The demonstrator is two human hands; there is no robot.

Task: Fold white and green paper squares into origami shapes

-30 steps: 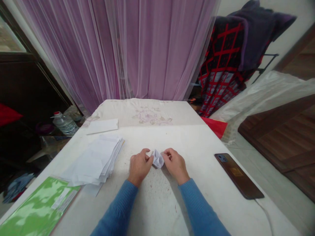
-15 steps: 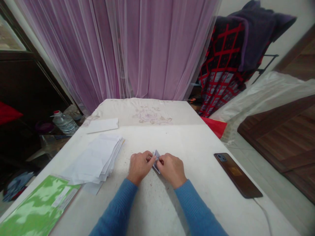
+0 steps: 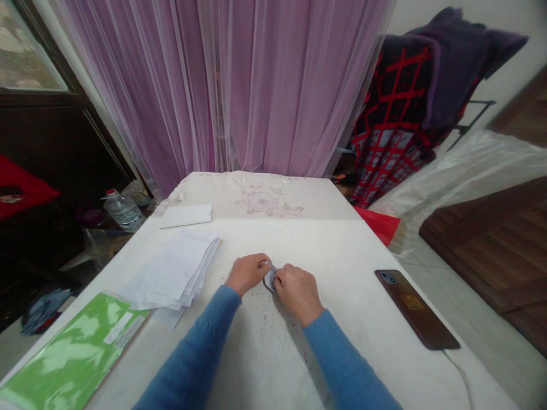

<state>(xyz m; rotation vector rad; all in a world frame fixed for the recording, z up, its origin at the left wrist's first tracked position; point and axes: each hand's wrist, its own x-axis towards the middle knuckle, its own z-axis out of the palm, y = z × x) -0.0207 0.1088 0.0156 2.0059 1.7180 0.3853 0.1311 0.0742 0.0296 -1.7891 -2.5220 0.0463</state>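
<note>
A small piece of folded white paper (image 3: 271, 280) lies on the white table top (image 3: 342, 250), mostly covered by my hands. My left hand (image 3: 248, 273) reaches it from the left, fingertips pinching its upper edge. My right hand (image 3: 298, 293) presses down on its right side, hiding most of it. Left of my hands sits a loose stack of white paper sheets (image 3: 171, 273). Its nearest edge is a short way from my left hand.
A white envelope or folded sheet (image 3: 186, 216) lies beyond the stack. A green plastic packet (image 3: 72, 347) sits at the front left edge. A dark phone (image 3: 416, 308) with a cable lies on the right. A red plastic piece (image 3: 378, 224) hangs past the far right edge.
The paper has gone from a puffy fold to a flatter, smaller shape under my hands. My left hand has shifted up and left, and my right hand now covers more of the paper.
</note>
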